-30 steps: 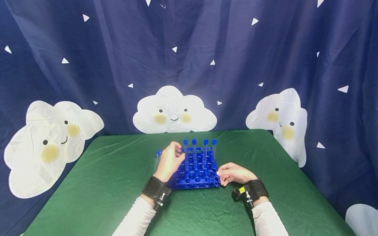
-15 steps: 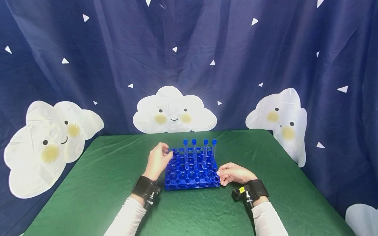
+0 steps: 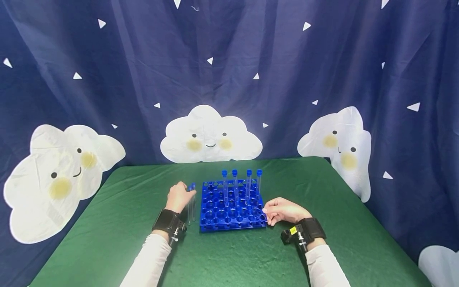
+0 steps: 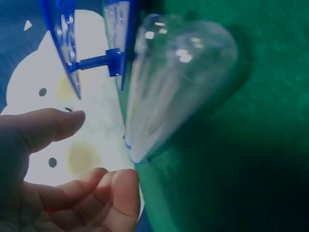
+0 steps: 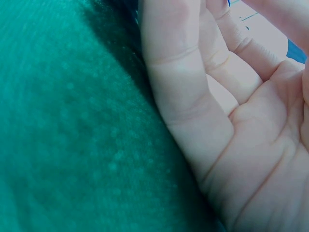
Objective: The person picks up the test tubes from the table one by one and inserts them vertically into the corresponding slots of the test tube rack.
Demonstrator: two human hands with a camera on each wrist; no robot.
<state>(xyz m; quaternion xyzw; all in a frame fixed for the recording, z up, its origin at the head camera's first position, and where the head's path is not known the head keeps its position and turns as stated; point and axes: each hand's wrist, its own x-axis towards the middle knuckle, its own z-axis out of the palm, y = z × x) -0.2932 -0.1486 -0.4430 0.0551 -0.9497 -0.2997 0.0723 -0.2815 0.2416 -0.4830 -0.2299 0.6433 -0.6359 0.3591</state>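
A blue test tube rack [image 3: 229, 226] sits mid-table, with several blue-capped test tubes [image 3: 236, 191] upright in its holes. Two more clear test tubes [image 3: 191, 213] with blue caps stand just left of the rack. My left hand [image 3: 177, 198] is at their caps in the head view. In the left wrist view its thumb [image 4: 58, 126] and fingers [image 4: 123, 193] are spread apart, with the tubes [image 4: 193, 72] beyond the fingertips and nothing pinched between them. My right hand [image 3: 285, 211] grips the rack's front right corner by thumb and fingers; the right wrist view hides that contact.
A green cloth covers the table [image 3: 233, 259]. Behind it hangs a dark blue curtain [image 3: 229, 79] with smiling white clouds and small triangles. Black straps with cameras [image 3: 168, 224] sit on both wrists.
My left hand has moved left, from beside the tubes in the rack, past the rack's left edge, to the two tubes standing outside it. The right hand stays at the rack's corner.
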